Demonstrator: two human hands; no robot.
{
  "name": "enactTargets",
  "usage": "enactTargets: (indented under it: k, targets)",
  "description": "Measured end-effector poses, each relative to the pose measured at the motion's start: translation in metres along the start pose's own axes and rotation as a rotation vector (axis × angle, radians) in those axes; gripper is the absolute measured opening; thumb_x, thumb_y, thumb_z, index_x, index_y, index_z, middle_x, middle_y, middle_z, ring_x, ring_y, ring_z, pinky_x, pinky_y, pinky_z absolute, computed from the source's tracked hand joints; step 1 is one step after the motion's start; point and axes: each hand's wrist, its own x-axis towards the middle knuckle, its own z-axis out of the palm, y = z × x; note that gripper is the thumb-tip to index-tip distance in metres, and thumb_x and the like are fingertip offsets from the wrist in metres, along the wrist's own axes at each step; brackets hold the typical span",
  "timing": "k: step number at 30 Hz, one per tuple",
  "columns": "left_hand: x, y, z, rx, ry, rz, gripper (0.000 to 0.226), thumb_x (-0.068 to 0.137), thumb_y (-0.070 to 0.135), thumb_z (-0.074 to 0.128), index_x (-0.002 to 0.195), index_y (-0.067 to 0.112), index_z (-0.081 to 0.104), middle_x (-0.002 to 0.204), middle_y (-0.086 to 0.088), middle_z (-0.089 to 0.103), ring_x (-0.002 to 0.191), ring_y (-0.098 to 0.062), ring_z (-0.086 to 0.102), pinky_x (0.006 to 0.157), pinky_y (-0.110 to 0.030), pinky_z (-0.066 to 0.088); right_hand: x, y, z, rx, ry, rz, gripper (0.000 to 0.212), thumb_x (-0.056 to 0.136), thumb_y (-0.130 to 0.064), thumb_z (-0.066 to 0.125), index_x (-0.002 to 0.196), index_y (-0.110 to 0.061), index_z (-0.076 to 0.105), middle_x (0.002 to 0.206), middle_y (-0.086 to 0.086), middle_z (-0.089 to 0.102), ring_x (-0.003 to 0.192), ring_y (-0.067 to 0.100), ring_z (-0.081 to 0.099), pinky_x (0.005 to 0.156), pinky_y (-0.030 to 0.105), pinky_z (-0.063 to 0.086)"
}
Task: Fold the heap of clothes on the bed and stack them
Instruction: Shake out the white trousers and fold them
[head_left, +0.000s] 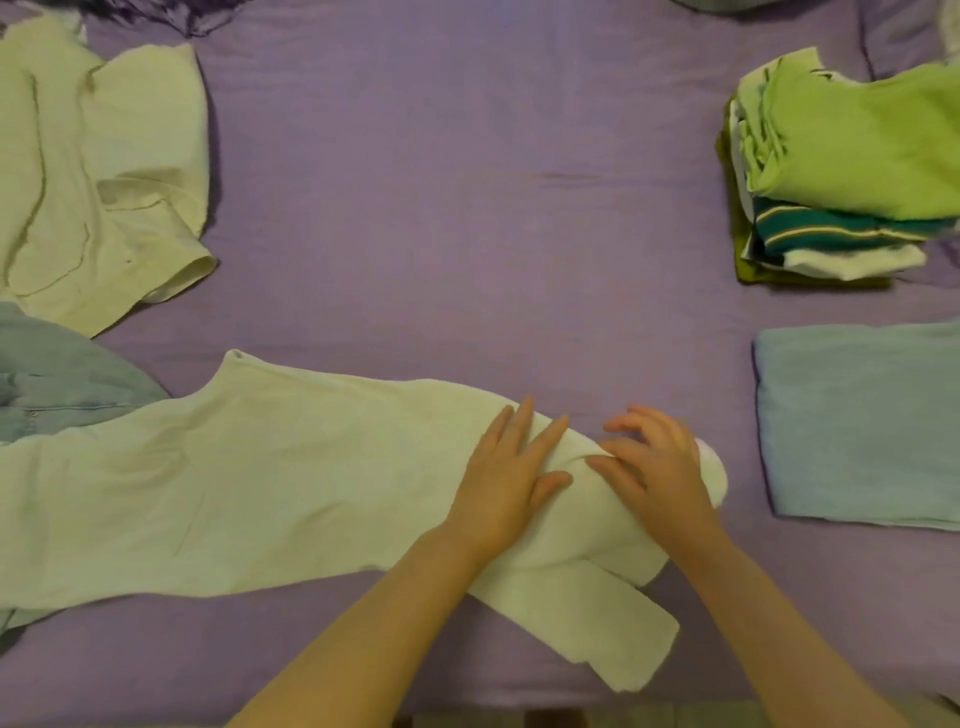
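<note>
A long white garment (249, 483) lies stretched across the near part of the purple bed (467, 218), its right end bunched and a sleeve trailing toward the front edge. My left hand (506, 478) rests flat on the bunched end with fingers straight. My right hand (654, 467) lies just to the right, fingers spread and slightly bent, touching the same fabric. A stack of folded clothes (841, 171) with a lime green piece on top stands at the right. A folded light blue piece (857, 421) lies in front of it.
A crumpled cream shirt (104, 171) lies at the far left. A denim garment (57, 379) sits below it, partly under the white garment. A dark purple cloth shows at the top left edge. The bed's front edge runs along the bottom.
</note>
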Motion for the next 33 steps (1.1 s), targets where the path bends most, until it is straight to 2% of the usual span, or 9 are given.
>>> enactTargets:
  k: [2,6,9,14,20,24,26,30,33]
  targets:
    - [-0.005,0.012,-0.018,-0.307,0.025,-0.052,0.053,0.088,0.063,0.036,0.138,0.052,0.024,0.160,0.003,0.006,0.146,-0.013,0.007,0.113,-0.027,0.014,0.010,-0.026,-0.009,0.175,0.013,0.037,0.029,0.086,-0.040,0.053,0.086,-0.020,0.074,0.115,-0.005,0.059,0.123,0.019,0.042,0.105,0.050,0.029]
    - [-0.020,0.019,-0.056,-0.707,0.163,-0.141,0.022,0.088,0.039,0.062,0.103,0.050,0.050,0.130,0.017,0.046,0.120,0.001,0.043,0.101,-0.024,0.037,0.029,-0.080,-0.015,0.526,0.041,0.230,0.012,0.088,-0.032,0.063,0.094,-0.023,0.069,0.131,-0.017,0.044,0.130,0.002,0.031,0.107,0.023,0.025]
    - [-0.038,0.001,-0.078,-0.808,0.280,-0.271,0.015,0.092,0.033,0.061,0.097,0.019,0.060,0.097,0.000,0.064,0.091,-0.015,0.061,0.088,-0.040,0.053,0.034,-0.110,-0.003,0.601,-0.003,0.332,0.042,0.088,-0.041,0.062,0.127,-0.029,0.052,0.145,-0.014,0.034,0.133,0.002,0.029,0.108,0.024,0.028]
    - [-0.083,-0.059,-0.135,-0.882,0.424,-0.506,0.025,0.094,0.034,0.055,0.103,0.010,0.054,0.098,-0.011,0.058,0.088,-0.020,0.058,0.087,-0.049,0.053,0.031,-0.161,0.042,0.468,-0.274,0.264,0.077,0.081,-0.072,0.045,0.145,-0.045,0.012,0.158,-0.012,0.006,0.145,0.008,0.002,0.119,0.040,0.014]
    - [-0.147,-0.135,-0.220,-0.736,0.609,-0.523,0.012,0.088,0.027,0.066,0.091,0.018,0.058,0.097,-0.004,0.067,0.088,-0.022,0.064,0.077,-0.042,0.052,0.045,-0.279,0.106,0.622,-0.493,0.048,0.068,0.087,-0.068,0.033,0.141,-0.055,-0.006,0.156,-0.018,-0.002,0.140,0.002,0.011,0.108,0.021,0.020]
    - [-0.176,-0.195,-0.243,-0.522,0.686,-0.566,0.019,0.087,0.020,0.067,0.100,0.023,0.053,0.094,0.004,0.061,0.082,-0.019,0.060,0.068,-0.030,0.048,0.047,-0.340,0.163,0.330,-0.504,0.068,0.073,0.082,-0.076,0.020,0.147,-0.046,0.003,0.159,-0.003,-0.012,0.146,0.020,0.005,0.114,0.037,0.022]
    - [-0.180,-0.225,-0.232,-0.406,0.646,-0.599,0.036,0.088,0.015,0.064,0.120,0.022,0.050,0.092,0.004,0.059,0.081,-0.016,0.058,0.065,-0.022,0.044,0.042,-0.351,0.192,0.031,-0.406,0.038,0.069,0.084,-0.071,0.018,0.146,-0.041,0.024,0.159,0.012,-0.001,0.145,0.034,0.009,0.111,0.048,0.025]
    - [-0.181,-0.283,-0.185,-0.130,0.476,-0.541,0.062,0.093,0.006,0.051,0.148,0.021,0.028,0.140,-0.011,0.044,0.127,-0.023,0.043,0.098,-0.022,0.034,0.042,-0.348,0.237,-0.224,-0.403,-0.150,0.061,0.083,-0.058,0.030,0.129,-0.028,0.058,0.150,0.016,0.034,0.137,0.037,0.029,0.103,0.062,0.029]
    - [-0.180,-0.304,-0.158,0.231,0.353,-0.554,0.066,0.094,0.014,0.051,0.151,0.025,0.019,0.157,-0.022,0.014,0.145,-0.038,0.014,0.115,-0.054,0.020,0.041,-0.331,0.260,-0.319,-0.437,-0.234,0.061,0.085,-0.056,0.031,0.134,-0.027,0.052,0.151,0.015,0.032,0.139,0.038,0.025,0.104,0.065,0.018]
